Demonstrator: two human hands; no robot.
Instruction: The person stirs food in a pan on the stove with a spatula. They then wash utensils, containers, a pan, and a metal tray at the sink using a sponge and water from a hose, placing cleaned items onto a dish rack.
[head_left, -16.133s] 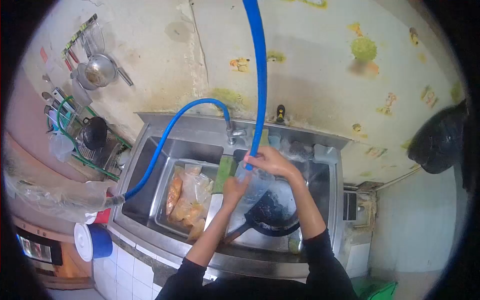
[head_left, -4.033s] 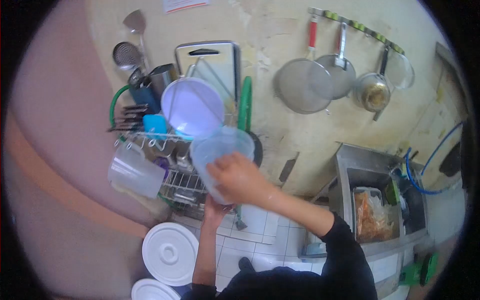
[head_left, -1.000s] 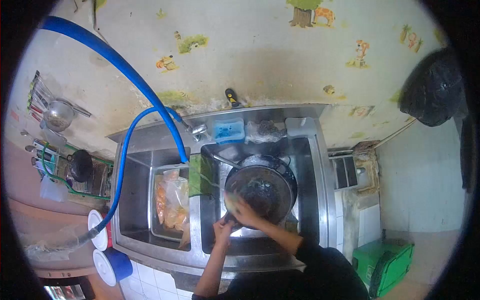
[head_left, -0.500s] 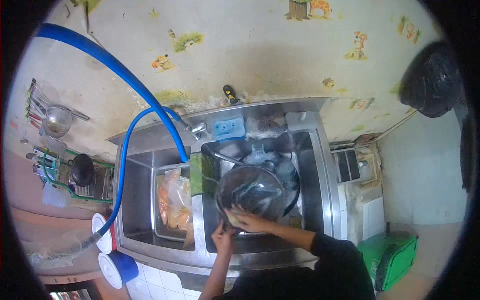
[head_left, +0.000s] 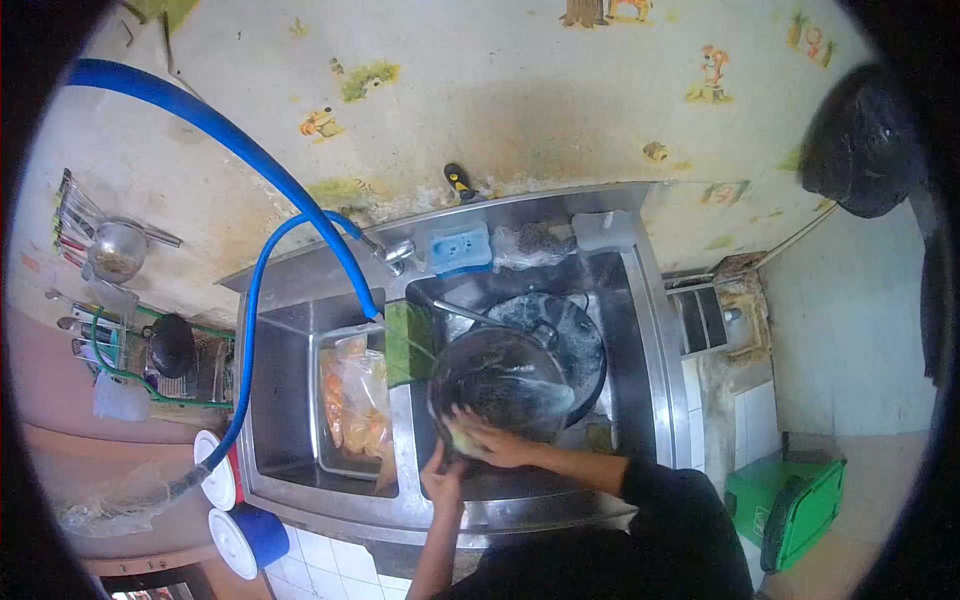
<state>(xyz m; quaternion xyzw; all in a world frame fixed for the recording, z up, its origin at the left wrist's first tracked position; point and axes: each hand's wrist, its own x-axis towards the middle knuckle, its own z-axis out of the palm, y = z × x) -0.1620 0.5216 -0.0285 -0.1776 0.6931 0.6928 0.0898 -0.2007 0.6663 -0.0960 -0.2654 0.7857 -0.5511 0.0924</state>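
Observation:
A dark round pan (head_left: 500, 375) is held over the right sink basin, tilted, with suds on its inner face. My left hand (head_left: 441, 480) is closed round its handle at the near left edge. My right hand (head_left: 490, 440) presses a pale sponge (head_left: 462, 438) against the pan's near side. Behind and to the right lies a larger dark pan (head_left: 570, 340) with soapy water. Water runs from the blue hose (head_left: 345, 265) past the green block (head_left: 408, 342) on the divider towards the pan.
Bagged food (head_left: 355, 395) lies in a metal tray (head_left: 325, 440) in the left basin. A blue soap dish (head_left: 460, 248) stands on the ledge near the tap (head_left: 398, 252). Lidded buckets (head_left: 232, 545) are at lower left, a green bin (head_left: 800, 510) at lower right.
Since a second ago, the held pan has been lifted and shifted left, uncovering more of the larger pan. Suds now show on it. Earlier, my hands held a clear plastic container at the rack.

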